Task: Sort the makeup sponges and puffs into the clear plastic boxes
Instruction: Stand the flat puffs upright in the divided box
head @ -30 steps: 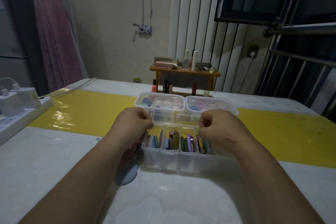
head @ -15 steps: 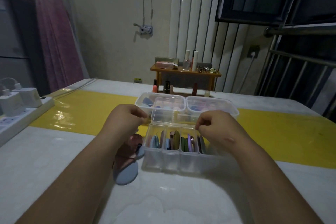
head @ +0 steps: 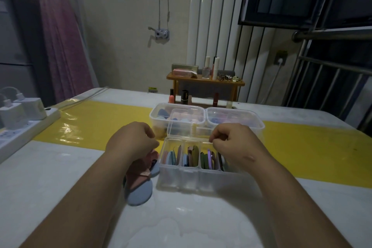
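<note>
At centre frame, the divided clear box (head: 193,175) held flat puffs standing on edge in every compartment, with its clear lid (head: 181,125) raised behind. Above it, the left sponge box (head: 161,115) and right sponge box (head: 237,119) held sponges. Just left of the divided box, a blue puff (head: 138,193) and a pink puff (head: 138,171) lay loose on the table (head: 60,177). I judged the sorting nearly done, with these two left. My left hand (head: 132,143) hung curled above them and my right hand (head: 231,143) curled at the box's rear rim. The hands were apart, and I could not tell whether either gripped anything.
</note>
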